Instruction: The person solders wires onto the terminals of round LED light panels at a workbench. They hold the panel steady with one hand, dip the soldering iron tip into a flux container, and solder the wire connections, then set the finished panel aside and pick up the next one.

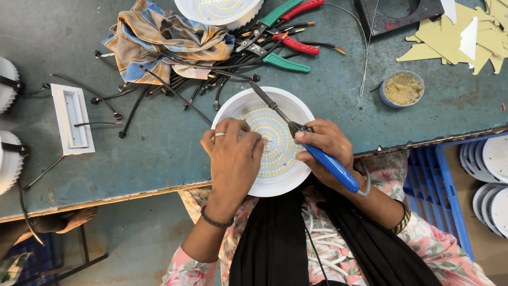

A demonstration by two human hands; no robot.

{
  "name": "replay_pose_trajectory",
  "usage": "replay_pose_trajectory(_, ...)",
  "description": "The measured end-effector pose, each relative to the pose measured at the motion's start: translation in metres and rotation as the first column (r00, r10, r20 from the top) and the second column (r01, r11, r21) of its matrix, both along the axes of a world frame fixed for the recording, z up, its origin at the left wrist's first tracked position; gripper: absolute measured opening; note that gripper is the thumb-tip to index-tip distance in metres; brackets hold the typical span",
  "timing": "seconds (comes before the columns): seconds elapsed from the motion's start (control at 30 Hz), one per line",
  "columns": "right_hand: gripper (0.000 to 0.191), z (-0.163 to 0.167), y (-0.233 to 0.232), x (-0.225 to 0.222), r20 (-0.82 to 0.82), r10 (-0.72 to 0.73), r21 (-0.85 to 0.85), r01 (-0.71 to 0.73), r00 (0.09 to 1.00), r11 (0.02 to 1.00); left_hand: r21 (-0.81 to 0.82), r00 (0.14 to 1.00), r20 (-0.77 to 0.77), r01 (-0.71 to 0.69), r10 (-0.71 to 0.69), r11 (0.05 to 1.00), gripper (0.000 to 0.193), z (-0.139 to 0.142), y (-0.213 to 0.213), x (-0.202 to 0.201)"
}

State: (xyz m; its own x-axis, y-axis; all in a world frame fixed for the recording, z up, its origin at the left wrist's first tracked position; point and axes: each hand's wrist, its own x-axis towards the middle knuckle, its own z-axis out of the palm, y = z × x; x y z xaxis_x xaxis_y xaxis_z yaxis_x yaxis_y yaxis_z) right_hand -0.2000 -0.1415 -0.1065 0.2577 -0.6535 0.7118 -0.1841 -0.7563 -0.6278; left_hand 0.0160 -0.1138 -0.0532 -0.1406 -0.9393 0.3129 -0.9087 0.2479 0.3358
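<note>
Item: round white lamp housing (241, 103) with a disc of small yellow diode dots, lying at the near edge of a worn teal workbench (159, 153), partly overhanging toward the person's lap. Left hand (233, 159): palm down on the disc, fingers spread a little and bent, a ring on 1 finger, a dark bracelet at the wrist; whether it pinches anything beneath cannot be told. Right hand (325, 151): closed around the blue grip of a soldering iron (296, 130), whose dark shaft slants up and left across the disc, tip beyond the lamp's far rim. Behind the lamp: a heap of black leads (180, 87) with small connectors, 2 pairs of pliers (280, 45) with red and green handles, and a crumpled checked cloth (164, 39). Right of these: a small round tin (403, 88) of yellowish paste, well apart from the lamp. Left: a white rectangular fitting (72, 119). At the bench's right end: a blue crate (436, 185) beside stacked white discs.
</note>
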Motion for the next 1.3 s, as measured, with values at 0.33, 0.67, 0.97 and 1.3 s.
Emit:
replay_pose_trajectory(0.33, 0.038, -0.003, 0.001, 0.001, -0.003, 0.012, -0.007, -0.012, 1.0, 1.0, 0.025, 0.991, 0.001, 0.13, -0.13, 0.991, 0.01, 0.009, -0.002, 0.009)
replay_pose_trajectory(0.67, 0.038, -0.002, 0.005, 0.01, -0.013, -0.019, 0.02, 0.019, 1.0, 1.0, 0.058, 0.987, 0.015, 0.158, -0.159, 0.986, 0.01, 0.006, -0.009, 0.019)
replay_pose_trajectory(0.97, 0.03, -0.002, 0.024, -0.003, 0.095, 0.027, 0.112, -0.037, 0.995, 0.993, 0.047, 0.984, -0.024, 0.179, -0.178, 0.983, 0.008, 0.005, -0.006, 0.032)
replay_pose_trajectory(1.3, 0.089, 0.005, -0.01, -0.108, -0.166, -0.486, 0.039, 0.498, 0.858, 0.866, 0.052, 1.0, -0.021, -0.016, 0.018, 0.999, 0.009, 0.006, 0.004, 0.026)
